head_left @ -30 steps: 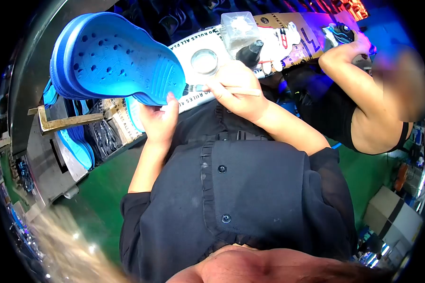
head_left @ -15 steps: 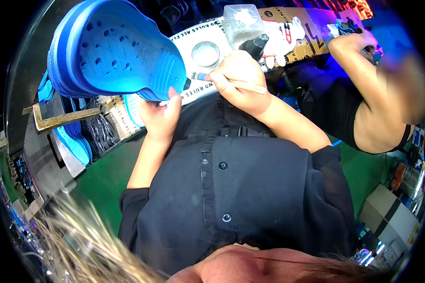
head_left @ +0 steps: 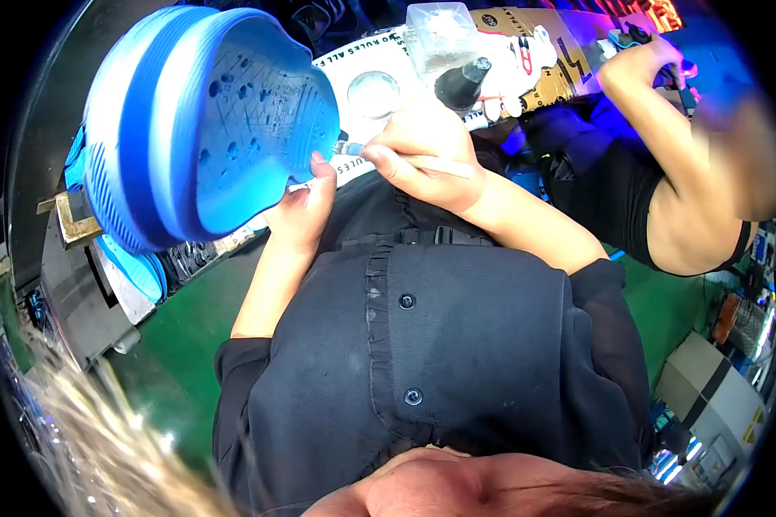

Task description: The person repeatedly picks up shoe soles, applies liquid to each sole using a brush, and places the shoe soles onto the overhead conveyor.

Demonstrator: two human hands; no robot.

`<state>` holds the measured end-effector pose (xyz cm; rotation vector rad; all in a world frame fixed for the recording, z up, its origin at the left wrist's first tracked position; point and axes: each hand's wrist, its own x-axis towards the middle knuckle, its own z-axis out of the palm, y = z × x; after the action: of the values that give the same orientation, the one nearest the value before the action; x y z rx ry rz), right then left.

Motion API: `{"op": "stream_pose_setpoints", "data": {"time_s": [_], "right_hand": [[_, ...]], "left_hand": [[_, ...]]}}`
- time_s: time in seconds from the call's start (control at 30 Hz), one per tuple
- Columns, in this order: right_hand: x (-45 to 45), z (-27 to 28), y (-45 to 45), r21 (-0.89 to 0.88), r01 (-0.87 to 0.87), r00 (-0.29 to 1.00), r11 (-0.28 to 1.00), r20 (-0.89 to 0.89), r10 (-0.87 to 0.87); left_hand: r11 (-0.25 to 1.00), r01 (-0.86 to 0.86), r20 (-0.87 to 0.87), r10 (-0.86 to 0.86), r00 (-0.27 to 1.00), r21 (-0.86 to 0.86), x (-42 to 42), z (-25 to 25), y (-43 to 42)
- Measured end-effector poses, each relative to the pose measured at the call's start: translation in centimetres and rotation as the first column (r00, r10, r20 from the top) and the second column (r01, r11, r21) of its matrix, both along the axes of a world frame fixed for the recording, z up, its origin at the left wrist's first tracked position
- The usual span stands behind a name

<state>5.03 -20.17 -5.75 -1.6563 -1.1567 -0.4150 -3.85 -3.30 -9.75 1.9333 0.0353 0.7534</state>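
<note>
A large blue shoe sole (head_left: 168, 129) with small holes in its inner face is tilted on its side at the upper left. My left hand (head_left: 302, 207) grips its narrow end, with the thumb on the rim. In my right hand (head_left: 431, 155) is a brush (head_left: 440, 165) with a pale handle, its bristles touching or very near the same end of the sole, beside a small black piece. Just above my right hand are a round clear dish (head_left: 373, 93) and a dark bottle (head_left: 462, 84) with a pointed cap.
A clear plastic box (head_left: 441, 36) and white gloves (head_left: 526, 65) lie on the printed board and cardboard (head_left: 569, 52). At the right a co-worker's arm (head_left: 651, 129) reaches over the bench. More blue soles (head_left: 134, 267) and a metal bracket (head_left: 78, 226) are at the left.
The sole has rolled in my left hand, so its striped outer side now shows more. My right hand and the brush have shifted slightly left, toward the sole's narrow end.
</note>
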Motion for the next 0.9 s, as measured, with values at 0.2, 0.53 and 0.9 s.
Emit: {"op": "stream_pose_setpoints", "data": {"time_s": [0.2, 0.53, 0.9], "right_hand": [[0.0, 0.2, -0.6, -0.021, -0.017, 1.000, 1.000, -0.015, 0.017], [-0.1, 1.1, -0.7, -0.081, 0.036, 0.999, 0.996, -0.010, -0.037], [1.8, -2.0, -5.1, 0.016, 0.300, 0.952, 0.954, 0.058, -0.300]], "left_hand": [[0.999, -0.043, 0.103, 0.041, 0.994, 0.014, 0.1, -0.2, 0.0], [0.973, -0.119, -0.001, 0.121, 0.993, 0.200, -0.1, 1.3, -0.1], [0.852, 0.189, -0.109, -0.274, 0.955, -0.489, 1.3, 8.6, 2.3]]}}
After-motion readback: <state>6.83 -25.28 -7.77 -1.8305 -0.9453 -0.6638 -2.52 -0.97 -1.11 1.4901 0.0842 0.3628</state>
